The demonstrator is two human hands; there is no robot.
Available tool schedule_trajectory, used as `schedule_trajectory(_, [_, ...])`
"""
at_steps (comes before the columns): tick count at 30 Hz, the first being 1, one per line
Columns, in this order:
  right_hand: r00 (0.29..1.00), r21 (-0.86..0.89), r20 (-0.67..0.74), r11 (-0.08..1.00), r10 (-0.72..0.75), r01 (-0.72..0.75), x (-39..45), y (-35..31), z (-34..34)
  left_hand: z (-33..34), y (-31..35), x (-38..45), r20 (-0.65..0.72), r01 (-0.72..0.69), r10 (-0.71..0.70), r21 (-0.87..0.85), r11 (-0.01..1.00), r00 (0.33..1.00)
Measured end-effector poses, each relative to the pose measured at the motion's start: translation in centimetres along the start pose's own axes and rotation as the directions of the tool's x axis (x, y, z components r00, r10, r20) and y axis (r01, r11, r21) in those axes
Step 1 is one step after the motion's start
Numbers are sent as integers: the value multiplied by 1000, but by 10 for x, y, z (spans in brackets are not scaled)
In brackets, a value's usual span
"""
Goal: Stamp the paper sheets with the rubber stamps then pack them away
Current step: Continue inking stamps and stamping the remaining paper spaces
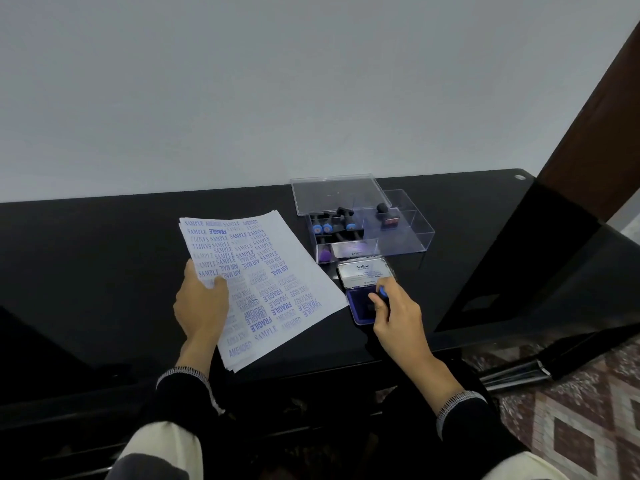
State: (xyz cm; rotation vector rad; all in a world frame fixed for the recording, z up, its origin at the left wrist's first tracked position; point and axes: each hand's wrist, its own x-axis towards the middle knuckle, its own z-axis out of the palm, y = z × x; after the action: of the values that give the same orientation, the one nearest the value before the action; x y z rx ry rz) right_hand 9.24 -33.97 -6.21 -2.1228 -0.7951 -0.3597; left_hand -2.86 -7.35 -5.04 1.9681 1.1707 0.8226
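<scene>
— Our left hand (pixel 202 306) grips the paper sheets (pixel 258 285) at their left edge; our right hand (pixel 394 317) pinches a rubber stamp (pixel 381 293) on the ink pad (pixel 367 304).

— So we're inking. Next, we press it leftward onto the sheets, whose long axis runs diagonally away from us.

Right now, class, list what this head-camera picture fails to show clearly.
- Face of the blue-handled rubber stamp: hidden by the right hand over the open blue ink pad.
- Lower white paper sheets: covered by the top sheet.
- Stamps in the clear plastic box: too small to read.
</scene>
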Motion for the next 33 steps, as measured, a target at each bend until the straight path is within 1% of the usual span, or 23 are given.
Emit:
schedule_trajectory(3, [1000, -50, 7, 998, -23, 23, -1, -2, 2, 0, -2, 0, -6, -12, 12, -18, 1000, 1000])
schedule_trajectory(6, [1000, 11, 10, 1000, 23, -23, 1, 0, 0, 1, -3, -1, -11, -21, 21, -27, 999, 1000])
schedule_trajectory(8, [998, 39, 46, 998, 45, -46, 3, 2, -2, 2, -4, -1, -15, -22, 21, -25, 999, 1000])
schedule_trajectory(10, [998, -13, 59, 1000, 14, -13, 3, 1, -2, 3, -6, 0, -18, -24, 24, -20, 1000, 1000])
schedule_trajectory(13, [999, -68, 42, 998, -12, 15, 0, -4, 0, 3, -7, 0, -17, -28, 28, -17, 999, 999])
schedule_trajectory(17, [999, -43, 37, 998, 37, -35, 4, -3, -1, 3, -6, 0, -20, -28, 28, -13, 1000, 999])
schedule_trajectory(21, [999, -87, 38, 996, -7, 10, 1, -8, 2, 5, -9, 1, -17, -32, 32, -11, 999, 999])
schedule_trajectory(25, [999, -48, 15, 998, 33, -32, 2, -8, 1, 5, -9, 2, -18, -27, 27, 1, 1000, 999])
schedule_trajectory(29, [1000, -61, 10, 998, 9, -8, 1, -10, 1, 5, -10, 5, 7, -14, 14, 36, 999, 1000])
schedule_trajectory(33, [1000, -75, 17, 997, 17, -15, 0, -14, 1, 4, -10, 9, 65, 22, -28, 98, 995, 997])
